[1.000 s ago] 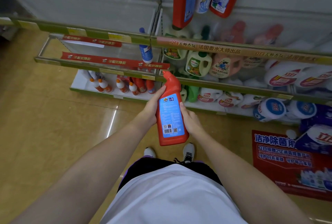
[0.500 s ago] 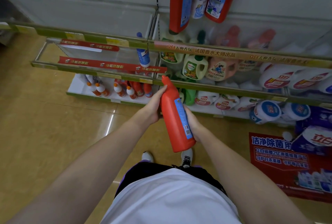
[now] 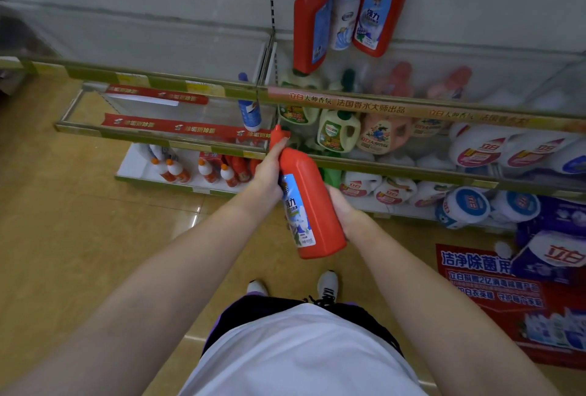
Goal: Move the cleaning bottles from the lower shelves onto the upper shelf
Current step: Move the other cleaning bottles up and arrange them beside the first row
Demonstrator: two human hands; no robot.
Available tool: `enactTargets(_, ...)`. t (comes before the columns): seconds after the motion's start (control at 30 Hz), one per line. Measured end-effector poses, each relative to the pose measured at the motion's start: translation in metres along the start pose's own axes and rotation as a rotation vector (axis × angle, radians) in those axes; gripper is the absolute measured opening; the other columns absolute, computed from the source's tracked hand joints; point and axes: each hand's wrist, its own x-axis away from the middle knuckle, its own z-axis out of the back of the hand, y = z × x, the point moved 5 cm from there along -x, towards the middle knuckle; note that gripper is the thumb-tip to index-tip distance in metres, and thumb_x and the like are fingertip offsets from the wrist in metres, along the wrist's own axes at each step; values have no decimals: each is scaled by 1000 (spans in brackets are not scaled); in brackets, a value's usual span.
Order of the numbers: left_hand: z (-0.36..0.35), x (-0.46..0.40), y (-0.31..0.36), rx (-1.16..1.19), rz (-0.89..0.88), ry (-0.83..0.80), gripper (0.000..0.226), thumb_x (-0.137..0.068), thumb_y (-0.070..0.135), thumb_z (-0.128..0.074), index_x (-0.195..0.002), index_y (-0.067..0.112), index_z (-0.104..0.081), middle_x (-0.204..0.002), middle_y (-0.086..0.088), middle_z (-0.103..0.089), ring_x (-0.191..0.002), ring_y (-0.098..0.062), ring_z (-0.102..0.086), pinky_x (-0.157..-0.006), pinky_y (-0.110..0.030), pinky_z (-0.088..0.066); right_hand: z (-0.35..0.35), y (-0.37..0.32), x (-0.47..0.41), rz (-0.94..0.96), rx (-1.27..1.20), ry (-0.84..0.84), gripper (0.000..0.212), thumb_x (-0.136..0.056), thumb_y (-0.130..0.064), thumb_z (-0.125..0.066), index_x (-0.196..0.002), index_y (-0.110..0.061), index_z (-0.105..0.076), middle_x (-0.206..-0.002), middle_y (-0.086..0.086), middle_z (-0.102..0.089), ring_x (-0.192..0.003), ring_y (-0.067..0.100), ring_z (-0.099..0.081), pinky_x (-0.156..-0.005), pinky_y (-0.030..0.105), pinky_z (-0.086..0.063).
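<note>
I hold a red cleaning bottle (image 3: 312, 205) with a blue label in front of the shelves, its angled cap pointing up and away. My left hand (image 3: 269, 170) grips its neck and shoulder. My right hand (image 3: 341, 205) curls round its lower body from behind. On the upper shelf (image 3: 444, 49) stand two more red bottles (image 3: 312, 15) and a white bottle with a blue cap (image 3: 345, 11). Small white bottles with orange caps (image 3: 172, 168) and red ones stand on the bottom shelf at left. A blue-and-white bottle (image 3: 249, 110) stands on a middle shelf.
Glass-fronted middle shelves (image 3: 177, 132) with red strips jut out toward me. Green, pink and white detergent jugs (image 3: 339, 130) fill the right shelves. A red floor poster (image 3: 494, 297) and purple packs (image 3: 555, 253) lie at right. Tan tiled floor (image 3: 79, 221) spreads to the left.
The bottle has turned in my hands, from back label facing me, through its narrow side, to front label showing. My left hand has slid up to its neck.
</note>
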Motion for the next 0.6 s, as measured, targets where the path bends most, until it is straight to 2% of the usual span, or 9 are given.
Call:
enactTargets(0.03, 1, 0, 3, -17, -13, 49, 94, -55, 52, -93, -130, 8, -56, -104, -15, -75, -82, -31, -76, -65, -45, -61, 3, -4, 0, 22, 19, 24, 62, -93, -66, -47, -107, -10, -71, -93, 14, -75, -76, 27, -71, -76, 38, -58)
enactTargets(0.1, 5, 1, 12, -46, -58, 135, 85, -58, 48, -93, -121, 10, -51, -101, -14, -74, -76, -29, -76, -63, -41, -61, 6, -9, 6, 57, 47, 13, 68, -90, -71, -49, -114, -13, -72, -104, 14, -75, -89, 30, -72, -88, 42, -57)
enactTargets(0.2, 10, -2, 24, -109, -104, 201, 71, -60, 44, -93, -106, 11, -50, -95, -11, -71, -78, -28, -74, -74, -43, -62, 5, -19, 14, 96, 127, -29, 75, -87, -75, -49, -122, -12, -70, -116, 17, -73, -110, 38, -69, -102, 50, -51)
enactTargets(0.27, 10, 0, 32, -146, -131, 212, 73, -57, 46, -93, -105, 12, -50, -96, -10, -69, -80, -28, -73, -79, -45, -62, 3, -24, 13, 131, 187, -27, 76, -82, -72, -59, -129, -12, -65, -116, 16, -73, -110, 37, -69, -103, 53, -51)
enactTargets(0.37, 5, -1, 43, -232, -159, 206, 85, -56, 52, -89, -120, 9, -53, -102, -9, -68, -86, -28, -71, -81, -43, -61, 1, -26, 8, 160, 198, 3, 80, -74, -70, -70, -131, -15, -63, -114, 16, -74, -106, 36, -71, -98, 54, -54)
enactTargets(0.5, -7, 6, 57, -292, -175, 99, 52, -78, 40, -82, -112, 14, -52, -97, -9, -69, -76, -21, -68, -56, -28, -51, 0, -30, 8, 207, 164, 30, 72, -77, -70, -68, -121, -13, -70, -111, 18, -74, -106, 39, -70, -99, 54, -53)
enactTargets(0.57, -12, 13, 66, -315, -196, 71, 38, -81, 32, -79, -105, 15, -55, -96, -10, -69, -73, -21, -67, -54, -28, -50, 0, -36, 7, 242, 169, 62, 76, -71, -73, -72, -118, -13, -72, -110, 18, -74, -105, 40, -71, -100, 57, -52)
enactTargets(0.6, -14, 14, 71, -306, -212, 64, 34, -82, 26, -78, -107, 13, -58, -97, -12, -69, -73, -22, -66, -56, -30, -53, -1, -40, 9, 261, 185, 84, 77, -69, -74, -73, -116, -13, -73, -109, 18, -75, -102, 40, -72, -99, 58, -52)
